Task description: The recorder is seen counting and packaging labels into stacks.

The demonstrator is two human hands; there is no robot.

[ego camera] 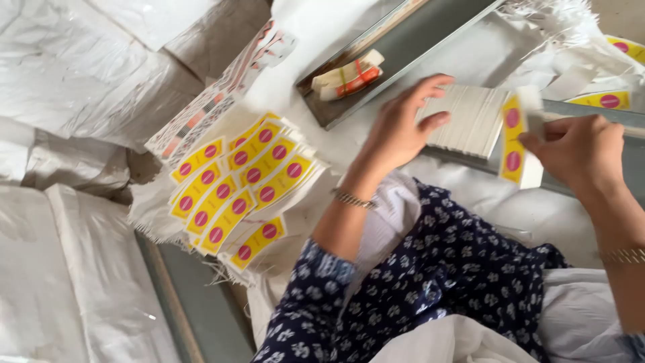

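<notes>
Right of centre in the head view, the person's right hand (581, 151) pinches a yellow packet with pink dots (512, 138) between thumb and fingers. The packet hangs upright with its printed face toward the camera, probably so it can be checked or oriented. The grip looks closed on its right edge, though motion blur makes the exact finger contact hard to read.

Left hand (403, 124) sits at centre frame, fingers spread and half open, fingertips resting on or just over a stack of white packets (470, 117). It holds nothing that can be seen. The spread fingers look set to steady the stack or peel off the top piece. The stack lies flat against a grey metal tray (410, 40) at upper centre, which keeps its edges aligned.

At the tray's left end lies a small bundle tied with orange band (349, 75), parked out of the working area.

Left-centre of frame: a fanned pile of yellow packets (235, 188), overlapping like shingles on white woven sacking (80, 81). They are all face-up, so likely a sorted or finished lot kept well apart from the white stack. More yellow packets (608, 99) show at the upper right edge.

Lower frame: a dark blue floral sleeve (416, 282) and a bracelet (353, 199) on the left wrist.
</notes>
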